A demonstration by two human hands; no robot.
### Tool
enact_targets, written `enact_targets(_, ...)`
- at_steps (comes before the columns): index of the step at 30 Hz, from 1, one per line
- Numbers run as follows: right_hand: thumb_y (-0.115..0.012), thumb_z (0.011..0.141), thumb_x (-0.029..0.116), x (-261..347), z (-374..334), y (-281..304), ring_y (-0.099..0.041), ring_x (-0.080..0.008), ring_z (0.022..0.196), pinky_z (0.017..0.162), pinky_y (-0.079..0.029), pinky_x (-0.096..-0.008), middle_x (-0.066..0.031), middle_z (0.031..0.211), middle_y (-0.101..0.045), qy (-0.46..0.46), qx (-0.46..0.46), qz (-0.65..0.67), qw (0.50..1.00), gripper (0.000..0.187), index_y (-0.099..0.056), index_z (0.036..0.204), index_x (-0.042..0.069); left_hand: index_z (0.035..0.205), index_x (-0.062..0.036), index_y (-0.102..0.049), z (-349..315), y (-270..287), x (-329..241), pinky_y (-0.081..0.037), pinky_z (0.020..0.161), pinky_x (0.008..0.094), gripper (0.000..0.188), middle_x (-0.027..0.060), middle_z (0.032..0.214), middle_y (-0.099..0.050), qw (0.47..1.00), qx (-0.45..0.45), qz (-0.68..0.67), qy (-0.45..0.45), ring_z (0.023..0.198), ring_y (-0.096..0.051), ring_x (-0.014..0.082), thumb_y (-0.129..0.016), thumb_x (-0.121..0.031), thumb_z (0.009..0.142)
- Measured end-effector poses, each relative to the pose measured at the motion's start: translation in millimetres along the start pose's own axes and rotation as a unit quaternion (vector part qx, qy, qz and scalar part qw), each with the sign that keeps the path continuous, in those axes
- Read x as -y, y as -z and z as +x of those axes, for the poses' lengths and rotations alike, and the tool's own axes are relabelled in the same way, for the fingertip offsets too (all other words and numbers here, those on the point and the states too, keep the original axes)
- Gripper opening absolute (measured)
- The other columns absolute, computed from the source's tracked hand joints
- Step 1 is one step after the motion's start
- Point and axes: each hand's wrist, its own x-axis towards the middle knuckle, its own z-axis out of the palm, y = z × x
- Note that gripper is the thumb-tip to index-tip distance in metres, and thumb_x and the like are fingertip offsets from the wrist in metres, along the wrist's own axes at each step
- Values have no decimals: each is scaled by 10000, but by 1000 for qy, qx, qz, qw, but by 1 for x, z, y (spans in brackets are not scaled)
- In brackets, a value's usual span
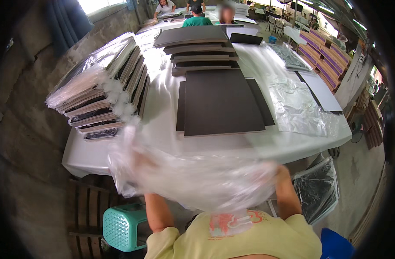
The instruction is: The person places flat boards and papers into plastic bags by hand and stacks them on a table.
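Note:
A clear plastic bag (201, 181) is stretched between my two hands above the table's near edge, blurred by motion. My left hand (144, 163) grips its left end and shows only faintly through the film. At the other end my right hand (270, 170) holds the bag, its fingers smeared. Just beyond lie black flat boards (223, 101), the top one overlapping others that stick out at its sides. Behind them rises a taller pile of dark boards (191, 36) with pale edges. Neither hand touches the boards.
Plastic-wrapped boards (98, 82) are piled at the left of the white-covered table (158, 116). Loose plastic bags (296, 103) and a white sheet (320, 90) lie at the right. A green stool (119, 226) stands lower left; a wrapped black panel (318, 190) lower right. Several people are beyond.

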Motion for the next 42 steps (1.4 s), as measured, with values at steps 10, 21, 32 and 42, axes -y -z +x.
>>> enact_targets(10,-581,707,523,48,7,-3,-494,-239,898,804,-420,-349,-95,1004,-514,290,-215,-20,932,605,-478,1088,65,1074,-4,-514,-25,-43,42,-479,742,348,381,122,1023,-568,961,-110,-151,202,874,-565,227,-650,-145,748)
enact_targets(21,-593,664,616,31,30,-9,-479,-232,914,790,-433,-360,-84,1016,-491,159,-112,107,975,769,-434,1195,84,1097,-76,-508,-9,-42,91,-424,570,240,312,57,831,-552,942,-67,-309,110,657,-502,128,-520,-266,851)
enact_targets(32,-730,574,120,57,-23,45,-476,-91,647,630,-433,-244,0,817,-559,-320,-24,-393,862,472,-527,996,54,1157,-34,-445,-41,37,29,-466,646,281,459,89,1003,-538,884,-330,189,273,702,-510,164,-611,-217,770)
enact_targets(42,-600,669,38,-30,55,161,-506,-334,888,770,-420,-355,-159,1004,-488,-16,-297,-820,489,467,-513,1127,72,1172,0,-433,67,50,151,-419,842,401,526,189,1150,-437,635,-295,711,65,982,-504,369,-554,-45,663)
